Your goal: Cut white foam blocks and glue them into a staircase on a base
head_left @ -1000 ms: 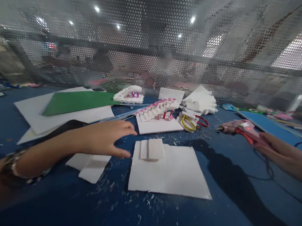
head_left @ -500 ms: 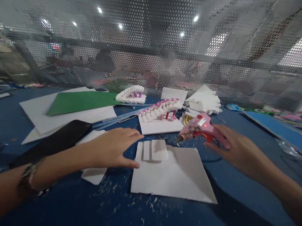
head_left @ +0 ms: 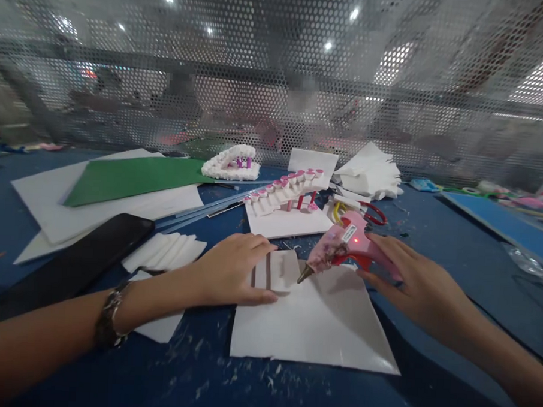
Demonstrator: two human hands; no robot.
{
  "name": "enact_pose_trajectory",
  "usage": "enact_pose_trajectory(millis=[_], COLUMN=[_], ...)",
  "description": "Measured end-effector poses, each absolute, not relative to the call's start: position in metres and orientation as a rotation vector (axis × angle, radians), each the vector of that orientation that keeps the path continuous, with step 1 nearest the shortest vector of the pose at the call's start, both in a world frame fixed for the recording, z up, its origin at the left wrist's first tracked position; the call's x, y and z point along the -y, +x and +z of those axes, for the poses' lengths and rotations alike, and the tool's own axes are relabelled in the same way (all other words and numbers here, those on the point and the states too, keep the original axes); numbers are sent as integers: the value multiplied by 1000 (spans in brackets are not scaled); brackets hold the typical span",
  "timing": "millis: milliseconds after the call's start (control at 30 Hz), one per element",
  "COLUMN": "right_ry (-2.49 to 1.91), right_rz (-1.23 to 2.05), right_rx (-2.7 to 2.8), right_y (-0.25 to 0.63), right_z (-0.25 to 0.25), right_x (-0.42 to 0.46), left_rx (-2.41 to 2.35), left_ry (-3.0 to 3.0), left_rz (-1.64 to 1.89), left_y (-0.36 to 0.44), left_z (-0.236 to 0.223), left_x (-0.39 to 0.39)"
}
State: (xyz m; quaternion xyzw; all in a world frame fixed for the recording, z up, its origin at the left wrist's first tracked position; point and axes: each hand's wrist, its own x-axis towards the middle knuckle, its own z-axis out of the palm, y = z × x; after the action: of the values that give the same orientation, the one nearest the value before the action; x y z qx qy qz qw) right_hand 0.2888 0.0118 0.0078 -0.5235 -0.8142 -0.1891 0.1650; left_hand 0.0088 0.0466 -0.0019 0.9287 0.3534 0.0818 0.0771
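We have the pink glue gun (head_left: 339,247) over the white base board (head_left: 311,331), its metal nozzle pointing down at the right edge of a small stepped block (head_left: 284,270); whether the tip touches, we cannot tell. Our right hand (head_left: 416,276) has its grip closed around the handle, fingers near the red trigger. The gun should feel rigid and fairly light, best held there, well behind a nozzle that is probably hot, as its red light is lit. Our left hand (head_left: 232,271) has its grip spread, thumb and fingers straddling the block's near and far edges; we cannot tell whether they press. The block, sitting on the board's far left part, looks like thin foam board: light, stiff, easily dented, so its edges suit a gentle hold. Farther out on the blue, scrap-flecked surface (head_left: 210,381) are matte white strips (head_left: 170,252), a smooth black slab (head_left: 75,258), a pink-dotted staircase model (head_left: 285,195) on red posts, scissors (head_left: 375,213) with looped handles, and a flat green sheet (head_left: 137,176).
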Motion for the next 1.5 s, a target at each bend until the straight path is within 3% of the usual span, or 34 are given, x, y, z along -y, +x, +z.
enact_pose_trajectory(millis=[1500], right_ry=[-1653], right_rz=[-533], right_rx=[2248], right_y=[284], right_z=[10], right_x=[-22], left_rx=[-999], left_ry=[2717], left_rz=[333], left_y=[10], left_z=[-4], left_x=[-48])
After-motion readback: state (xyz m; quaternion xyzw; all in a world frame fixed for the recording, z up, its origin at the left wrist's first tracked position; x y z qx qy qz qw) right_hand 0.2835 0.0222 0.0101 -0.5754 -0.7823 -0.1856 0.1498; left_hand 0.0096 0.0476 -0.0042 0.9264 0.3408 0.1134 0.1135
